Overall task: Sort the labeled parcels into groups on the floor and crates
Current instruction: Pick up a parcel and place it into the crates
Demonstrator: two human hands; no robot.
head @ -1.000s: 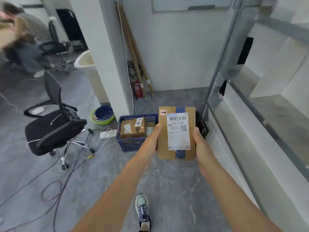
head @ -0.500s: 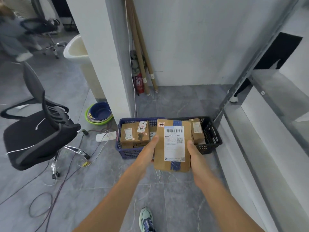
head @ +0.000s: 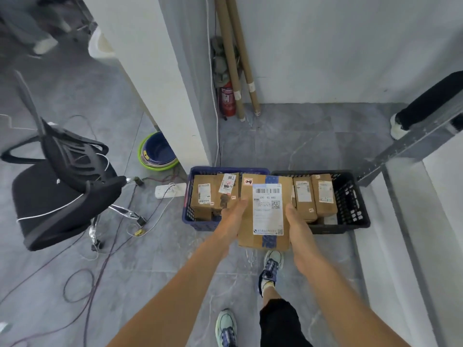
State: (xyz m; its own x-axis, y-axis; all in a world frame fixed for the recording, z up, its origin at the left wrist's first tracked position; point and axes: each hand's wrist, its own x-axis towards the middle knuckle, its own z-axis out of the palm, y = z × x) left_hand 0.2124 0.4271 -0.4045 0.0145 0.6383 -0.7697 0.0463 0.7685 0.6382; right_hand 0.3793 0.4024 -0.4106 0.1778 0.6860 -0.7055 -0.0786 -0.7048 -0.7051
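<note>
Grey stone-look tiles cover the floor (head: 313, 146) of a corner closed in by a white wall and a white pillar (head: 160, 78). A cardboard parcel (head: 250, 236) is held in the air over the near rims of two crates, just where they meet. Its long side runs away from the person and its white shipping label (head: 268, 216) faces up at the camera. A small red-edged sticker (head: 248, 182) sits at its far left corner, and blue tape runs down the middle.

The left hand (head: 231, 216) grips the parcel's left edge and the right hand (head: 297, 224) grips its right edge. Each thumb lies along the front face, and the fingers are hidden behind the box.

The blue crate (head: 190, 214) stands on the floor to the left, holding upright labelled boxes (head: 204, 196). The black crate (head: 350, 204) touches it on the right, with more labelled boxes (head: 324, 196) standing at its left end.

The person's right shoe (head: 271, 269) is planted just short of the crates, and the left shoe (head: 226, 326) is further back. A white power strip (head: 167, 191) lies beside the blue crate, with cables (head: 80, 284) trailing across the tiles towards a black office chair (head: 62, 186). Stacked plastic basins (head: 157, 152) sit at the foot of the pillar. In the far corner a red fire extinguisher (head: 227, 98) stands beside leaning cardboard tubes (head: 235, 58). A grey metal shelf frame (head: 400, 149) runs along the right, and beyond it another person's dark trouser leg and white shoe (head: 398, 126) show.
</note>
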